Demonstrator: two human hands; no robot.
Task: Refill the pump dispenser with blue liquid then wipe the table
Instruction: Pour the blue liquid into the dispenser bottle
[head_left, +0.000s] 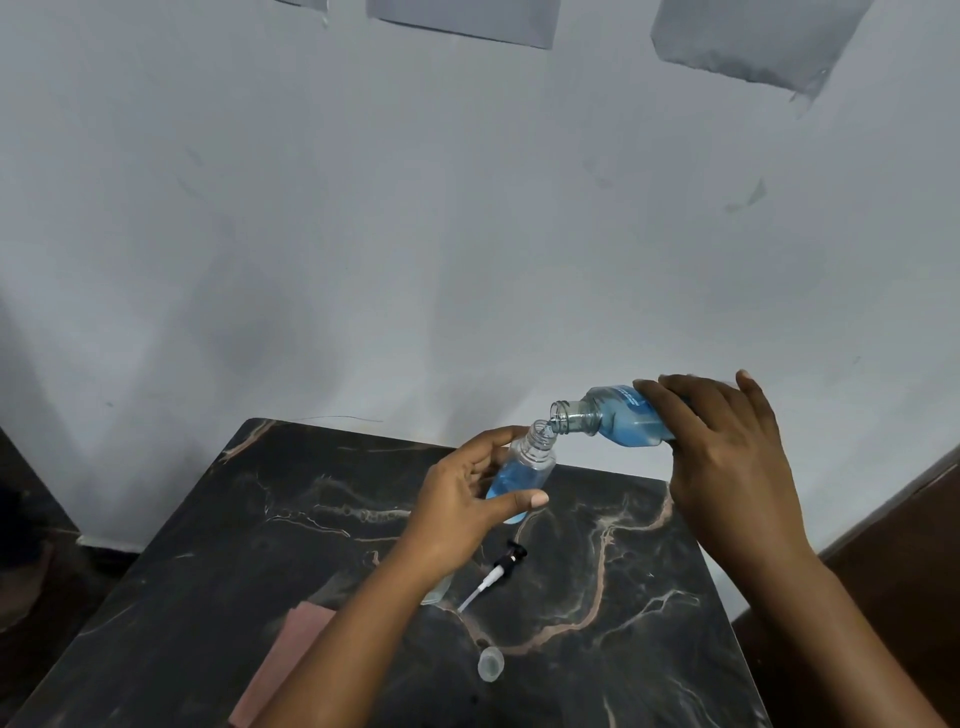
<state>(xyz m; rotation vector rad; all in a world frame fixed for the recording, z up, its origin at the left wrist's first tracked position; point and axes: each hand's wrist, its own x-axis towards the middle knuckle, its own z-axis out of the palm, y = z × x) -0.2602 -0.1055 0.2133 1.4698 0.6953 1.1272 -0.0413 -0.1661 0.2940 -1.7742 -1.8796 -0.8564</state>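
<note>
Your left hand (457, 499) fingers curled around the dispenser bottle (524, 467), right hand (727, 447) fingers gripping the tilted refill bottle (618, 415), mouths touching.

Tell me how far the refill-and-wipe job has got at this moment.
Done: the pump head and a clear cap lie on the table, so both bottles are open. In hand: the right hand tips the refill bottle into the dispenser bottle, held by the left hand and partly filled with blue. Left: finishing the pour, refitting the pump, wiping; the pink cloth lies untouched.
</note>
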